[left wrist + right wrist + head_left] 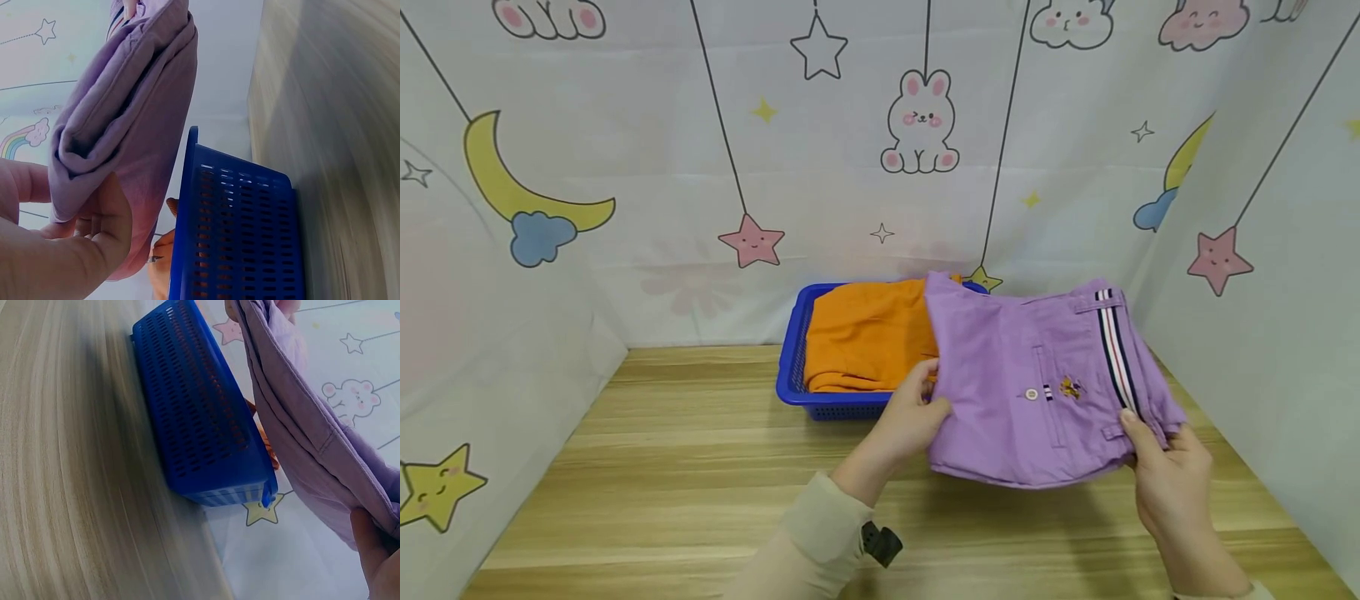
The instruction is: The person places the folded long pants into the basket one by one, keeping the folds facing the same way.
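Folded purple trousers (1000, 392) hang in the air between both hands, with a button, a small embroidered patch and a striped band at the waist. My left hand (913, 417) pinches their left edge, thumb in front; in the left wrist view the left hand (69, 244) grips the folded layers. My right hand (1172, 475) holds the waistband side, its thumb over the striped band. Behind and to the left, a blue plastic basket (790, 367) stands on the table, an orange folded garment (868, 333) inside it. The trousers cover the basket's right part in the head view.
The wood-grain table (685, 467) runs under everything. A white curtain (850, 200) printed with stars, moons and rabbits hangs behind and along both sides. A black band with a small device (882, 543) is on the left wrist.
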Available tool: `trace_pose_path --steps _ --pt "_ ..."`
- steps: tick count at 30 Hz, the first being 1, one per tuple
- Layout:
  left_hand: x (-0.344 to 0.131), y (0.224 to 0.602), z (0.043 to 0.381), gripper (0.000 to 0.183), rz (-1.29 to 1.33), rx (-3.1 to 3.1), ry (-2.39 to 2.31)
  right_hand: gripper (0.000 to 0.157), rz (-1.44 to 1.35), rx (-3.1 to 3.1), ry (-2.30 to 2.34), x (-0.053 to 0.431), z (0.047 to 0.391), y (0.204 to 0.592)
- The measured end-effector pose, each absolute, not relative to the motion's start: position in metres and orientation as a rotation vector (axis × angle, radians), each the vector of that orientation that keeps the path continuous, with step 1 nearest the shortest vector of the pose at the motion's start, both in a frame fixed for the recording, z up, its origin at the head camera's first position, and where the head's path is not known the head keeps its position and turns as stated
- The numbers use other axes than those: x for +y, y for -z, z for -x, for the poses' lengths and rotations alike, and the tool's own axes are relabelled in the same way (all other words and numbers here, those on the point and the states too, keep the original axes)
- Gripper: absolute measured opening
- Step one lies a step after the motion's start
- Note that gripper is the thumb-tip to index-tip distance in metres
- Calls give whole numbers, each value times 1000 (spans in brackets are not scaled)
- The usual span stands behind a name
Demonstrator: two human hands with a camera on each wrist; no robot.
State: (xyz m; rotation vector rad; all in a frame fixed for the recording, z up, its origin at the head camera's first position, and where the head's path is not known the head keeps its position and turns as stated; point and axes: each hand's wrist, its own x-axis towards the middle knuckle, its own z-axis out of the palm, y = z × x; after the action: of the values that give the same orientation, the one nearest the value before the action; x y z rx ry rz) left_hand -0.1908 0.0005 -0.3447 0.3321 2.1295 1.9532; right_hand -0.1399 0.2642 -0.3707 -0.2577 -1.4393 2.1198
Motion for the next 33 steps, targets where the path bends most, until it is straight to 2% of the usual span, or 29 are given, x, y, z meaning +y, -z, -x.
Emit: trace_pose_path --steps 33 --pt "-17 341 194 53 -342 2212 -1930 39 201 -1535 -2080 248 152 364"
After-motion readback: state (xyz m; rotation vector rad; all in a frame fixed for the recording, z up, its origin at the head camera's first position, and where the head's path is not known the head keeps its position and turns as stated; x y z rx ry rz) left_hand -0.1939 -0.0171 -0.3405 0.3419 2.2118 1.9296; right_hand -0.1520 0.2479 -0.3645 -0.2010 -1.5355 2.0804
